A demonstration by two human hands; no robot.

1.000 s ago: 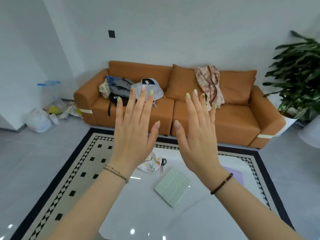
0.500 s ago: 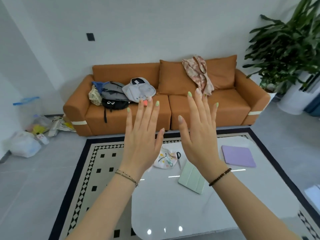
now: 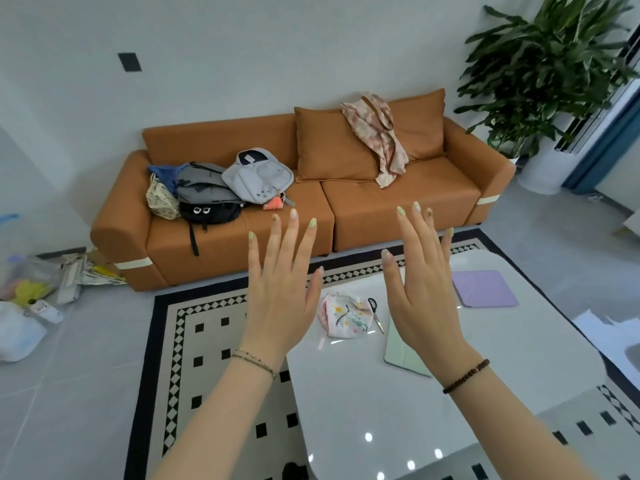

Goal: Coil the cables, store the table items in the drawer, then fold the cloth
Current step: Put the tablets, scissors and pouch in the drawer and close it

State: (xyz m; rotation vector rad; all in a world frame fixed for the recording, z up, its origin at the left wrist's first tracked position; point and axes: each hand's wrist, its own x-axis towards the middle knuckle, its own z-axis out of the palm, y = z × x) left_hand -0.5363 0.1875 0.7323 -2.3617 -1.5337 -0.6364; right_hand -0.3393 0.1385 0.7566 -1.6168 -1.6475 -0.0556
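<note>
My left hand (image 3: 282,289) and my right hand (image 3: 424,289) are raised side by side in the air above the white glossy table (image 3: 381,403), backs toward me, fingers straight and spread, holding nothing. On the table lie a small pink patterned pouch (image 3: 346,315), scissors (image 3: 375,313) beside it, a pale green folded tablet case (image 3: 403,355) partly behind my right wrist, and a purple tablet case (image 3: 485,288) further right. A pink patterned cloth (image 3: 379,136) hangs over the sofa back. No cables or drawer are visible.
An orange sofa (image 3: 346,209) stands behind the table with several bags (image 3: 221,185) piled on its left seat. A large potted plant (image 3: 547,64) stands at the right. Plastic bags and clutter (image 3: 38,289) lie on the floor at left. A checkered rug (image 3: 194,358) surrounds the table.
The view has swung left and drawn back, so the table and sofa sit further right. Both hands stay raised and open, a little further apart and lower in view.
</note>
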